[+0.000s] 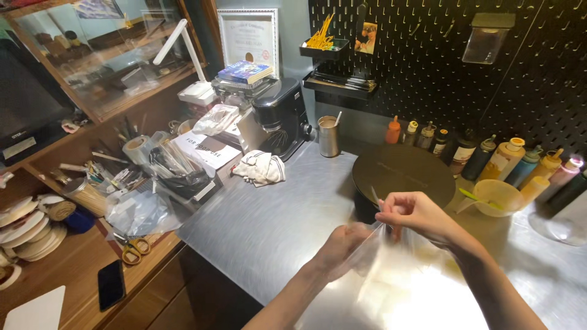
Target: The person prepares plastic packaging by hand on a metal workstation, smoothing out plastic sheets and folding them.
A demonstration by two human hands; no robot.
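Both hands are on a clear plastic bag (pixel 400 278), which hangs over the near right part of the steel counter (pixel 269 220). The right hand (pixel 416 214) has its fingertips pressed together, pinching the bag's top edge, and the left hand (pixel 342 244) is curled shut on the film just to the near left of it, though how its fingers sit is partly hidden behind the plastic. The bag is see-through and catching a lot of glare, so what's inside can't really be made out. Just beyond the right hand sits a round black crepe griddle (pixel 403 171), and right of that a cream bowl (pixel 496 197) with a green utensil in it. A row of squeeze bottles (pixel 507 159) lines the far edge under a black pegboard (pixel 452 61). Further left on the counter there's a crumpled white cloth (pixel 262 168), a steel cup (pixel 328 135) and a black stand mixer (pixel 281 116). Off the counter to the left, a lower wooden shelf holds yellow-handled scissors (pixel 133 247) and a dark phone (pixel 111 284), well apart from the hands.
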